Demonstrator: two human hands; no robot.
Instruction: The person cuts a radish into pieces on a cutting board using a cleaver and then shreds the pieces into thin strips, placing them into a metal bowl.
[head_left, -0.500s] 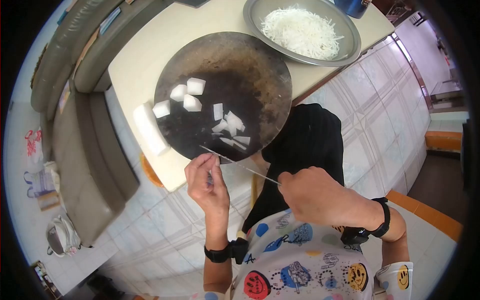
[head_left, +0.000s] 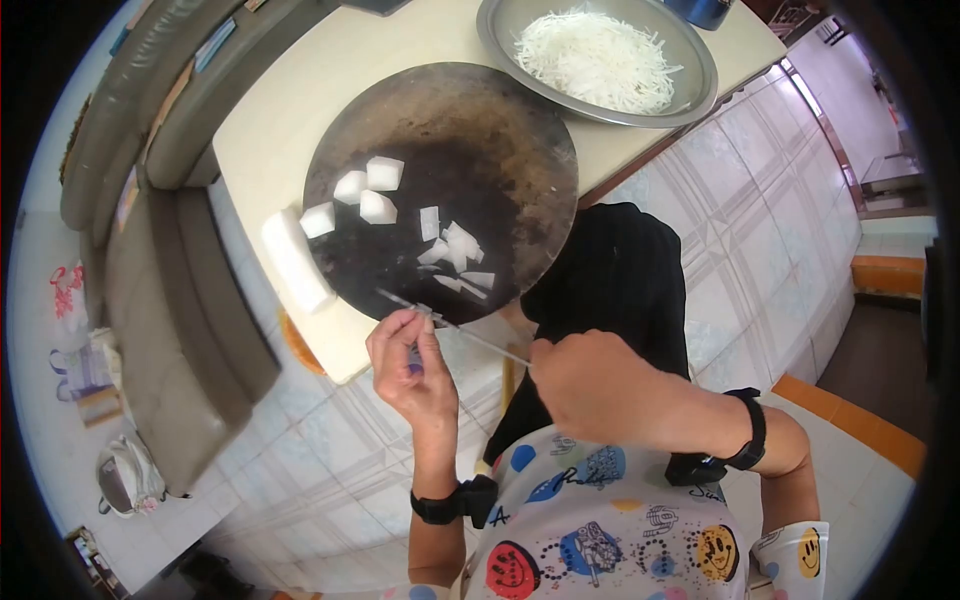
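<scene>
My right hand (head_left: 600, 385) is wrapped round the end of a thin blade (head_left: 482, 343), seen almost edge-on, which slants up and left past my left hand. The fingertips of my left hand (head_left: 412, 360) pinch the blade near the front edge of the round dark board (head_left: 530, 130); a small pale bit shows at them. Several white chunks (head_left: 384, 173) lie on the board's left part. Thin white slices (head_left: 460, 244) are heaped nearer its front. A long white piece (head_left: 296, 262) rests against the board's left side.
A metal bowl (head_left: 700, 85) of white shreds stands at the back right of the cream table (head_left: 262, 125), with a blue container (head_left: 703, 10) behind it. A grey sofa (head_left: 195, 330) is at the left. My black-clad leg (head_left: 625, 280) is below the table's right edge.
My right hand has moved left, and the blade's tip reaches farther left past my left fingers. A small pale bit now shows at those fingertips. The view has shifted slightly.
</scene>
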